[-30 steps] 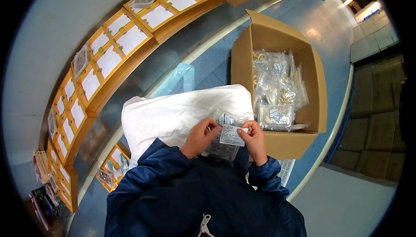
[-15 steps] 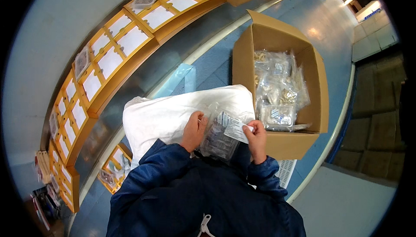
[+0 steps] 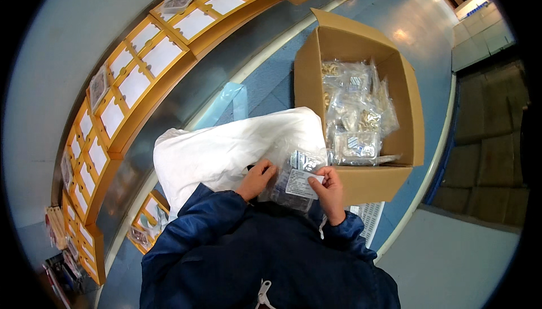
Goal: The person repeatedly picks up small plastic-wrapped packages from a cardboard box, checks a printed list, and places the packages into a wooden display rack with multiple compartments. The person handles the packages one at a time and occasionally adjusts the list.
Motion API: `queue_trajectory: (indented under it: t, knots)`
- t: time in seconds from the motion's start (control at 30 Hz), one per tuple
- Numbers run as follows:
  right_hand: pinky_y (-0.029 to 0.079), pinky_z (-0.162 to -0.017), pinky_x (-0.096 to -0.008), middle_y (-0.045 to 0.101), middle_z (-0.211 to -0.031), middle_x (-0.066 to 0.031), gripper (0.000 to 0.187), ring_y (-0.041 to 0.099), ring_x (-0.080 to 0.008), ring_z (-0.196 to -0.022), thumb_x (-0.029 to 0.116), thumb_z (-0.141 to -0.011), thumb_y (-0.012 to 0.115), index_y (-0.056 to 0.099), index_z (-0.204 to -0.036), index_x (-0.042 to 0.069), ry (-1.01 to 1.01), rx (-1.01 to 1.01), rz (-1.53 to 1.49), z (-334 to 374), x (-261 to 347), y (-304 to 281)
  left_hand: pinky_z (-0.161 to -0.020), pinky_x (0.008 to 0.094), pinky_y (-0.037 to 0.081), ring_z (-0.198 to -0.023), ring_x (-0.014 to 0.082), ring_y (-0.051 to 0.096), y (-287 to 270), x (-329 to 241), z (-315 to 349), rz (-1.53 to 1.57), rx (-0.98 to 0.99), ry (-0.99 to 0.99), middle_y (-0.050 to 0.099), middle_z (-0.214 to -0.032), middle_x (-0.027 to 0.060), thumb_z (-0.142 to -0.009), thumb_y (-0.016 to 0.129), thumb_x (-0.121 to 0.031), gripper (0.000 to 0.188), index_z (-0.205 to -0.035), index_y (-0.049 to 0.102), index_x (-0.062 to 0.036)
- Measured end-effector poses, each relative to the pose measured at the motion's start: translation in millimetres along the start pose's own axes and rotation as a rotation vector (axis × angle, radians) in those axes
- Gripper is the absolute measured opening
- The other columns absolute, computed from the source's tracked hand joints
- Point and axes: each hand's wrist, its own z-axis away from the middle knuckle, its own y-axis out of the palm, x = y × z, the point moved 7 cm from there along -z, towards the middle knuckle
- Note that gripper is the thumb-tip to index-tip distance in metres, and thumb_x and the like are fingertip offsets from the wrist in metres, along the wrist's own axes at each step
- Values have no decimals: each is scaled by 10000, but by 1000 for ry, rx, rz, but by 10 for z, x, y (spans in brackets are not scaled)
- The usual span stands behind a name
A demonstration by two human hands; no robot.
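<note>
A clear plastic bag (image 3: 280,147) with a flat see-through case inside lies low in front of my body, beside a white cloth-covered pad. My left hand (image 3: 257,180) has its fingers curled around the left edge of the bag. On the bag's face lies a white printed label (image 3: 300,185), flat against the plastic. My right hand (image 3: 329,194) grips its right side, the thumb on top and the fingers at the bag's edge. A blue-and-white striped patch shows just above the label. The fingertips under the bag are hidden.
Right ahead stands an open cardboard box (image 3: 361,186) holding several clear bags of small parts (image 3: 361,118). The white pad (image 3: 237,145) lies between. Along the left wall runs a row of yellow trays (image 3: 169,77) with white cards. A light blue plastic strip (image 3: 217,108) lies on the floor.
The label, tilted up off the bag's right side before, now lies flat on its face. My right hand has moved slightly down and inward with it. The view has shifted a little.
</note>
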Motion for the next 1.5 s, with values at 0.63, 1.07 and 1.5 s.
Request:
queue_trajectory:
  t: [0.63,1.07,1.5]
  knots:
    - [404,-603,-173,520,-806,18,201,478,-28,-689,-17,-795,636,496,-927,42,-1,-30,166,7,20,83,-614,331,385,-643,220,461,63,-56,97,-32,-85,108,466,-689,126,-917,460,-186,195,-828,442,-14]
    - [403,-601,-169,541,-783,23,171,489,-30,-677,-12,-802,625,504,-907,49,41,-53,70,3,-74,24,-610,349,395,-644,255,487,41,-144,120,-108,-112,177,482,-695,146,-915,463,-183,189,-831,452,-15]
    - [445,-609,-177,558,-801,10,171,526,-38,-691,-16,-822,608,488,-927,44,91,22,8,-7,-71,121,-613,346,404,-653,256,493,41,-100,116,-72,-132,149,494,-714,147,-917,460,-176,182,-834,450,-14]
